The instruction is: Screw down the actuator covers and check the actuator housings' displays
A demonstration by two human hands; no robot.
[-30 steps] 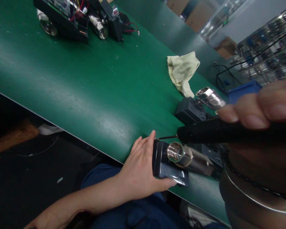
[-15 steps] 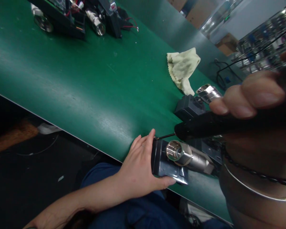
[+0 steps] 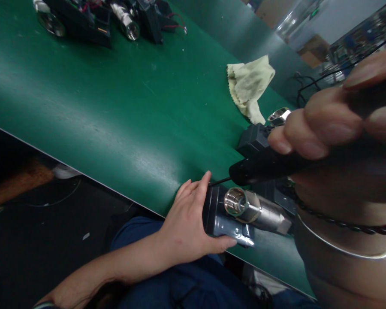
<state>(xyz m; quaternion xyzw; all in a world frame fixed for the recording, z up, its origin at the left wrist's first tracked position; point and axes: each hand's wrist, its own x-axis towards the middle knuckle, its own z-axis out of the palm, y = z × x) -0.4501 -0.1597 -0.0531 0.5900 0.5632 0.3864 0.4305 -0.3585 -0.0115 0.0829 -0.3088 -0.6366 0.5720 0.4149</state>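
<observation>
My left hand [image 3: 186,225] is wrapped round the end of a dark plastic housing [image 3: 223,225] at the table's front edge, thumb on the near side and fingers on the far side. A shiny threaded metal fitting [image 3: 255,209] lies across the top of the housing, its open end facing left. My right hand [image 3: 321,124] grips a black electric screwdriver [image 3: 254,169], held almost level. Its thin bit [image 3: 220,182] reaches the housing's far corner, close by my left fingertips. Whatever the tip touches there is too small to make out.
A crumpled pale yellow cloth [image 3: 251,88] lies on the green tabletop [image 3: 131,111]. Behind the screwdriver sits another dark housing [image 3: 252,137] with a metal fitting [image 3: 279,116]. Opened dark housings [image 3: 86,25] with wires and metal fittings stand at the far left.
My right hand and the screwdriver have shifted slightly left, with the bit still at the housing's corner. My left hand keeps its grip. The view has tilted a little.
</observation>
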